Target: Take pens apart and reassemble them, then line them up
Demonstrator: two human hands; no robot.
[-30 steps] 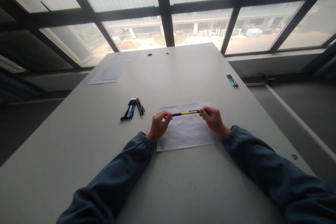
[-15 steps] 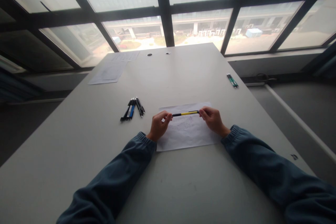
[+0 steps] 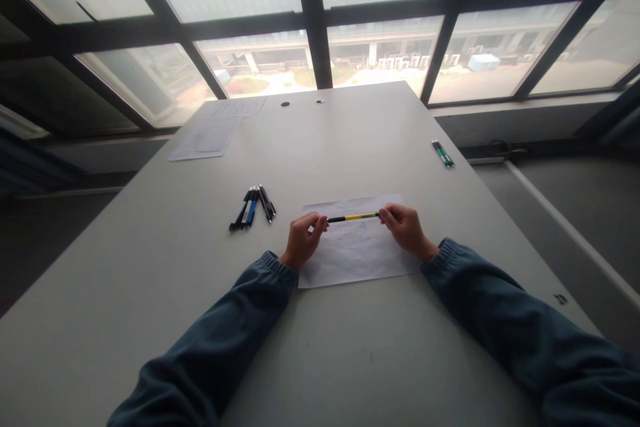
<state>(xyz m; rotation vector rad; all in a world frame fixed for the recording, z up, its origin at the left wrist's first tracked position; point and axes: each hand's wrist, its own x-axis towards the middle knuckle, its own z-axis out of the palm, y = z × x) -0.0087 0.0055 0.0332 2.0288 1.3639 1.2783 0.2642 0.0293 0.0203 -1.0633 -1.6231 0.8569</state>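
Observation:
I hold a yellow and black pen (image 3: 353,217) level between both hands, just above a white sheet of paper (image 3: 356,253) that lies on the grey table (image 3: 320,360). My left hand (image 3: 304,237) pinches the pen's left end. My right hand (image 3: 406,228) grips its right end. Faint pencil marks show on the sheet under the pen. Both sleeves are dark blue.
A small bunch of black and blue pens (image 3: 253,206) lies left of the sheet. Two green pens (image 3: 443,153) rest near the table's right edge. More papers (image 3: 213,133) sit at the far left corner. Large windows (image 3: 320,20) stand behind the table.

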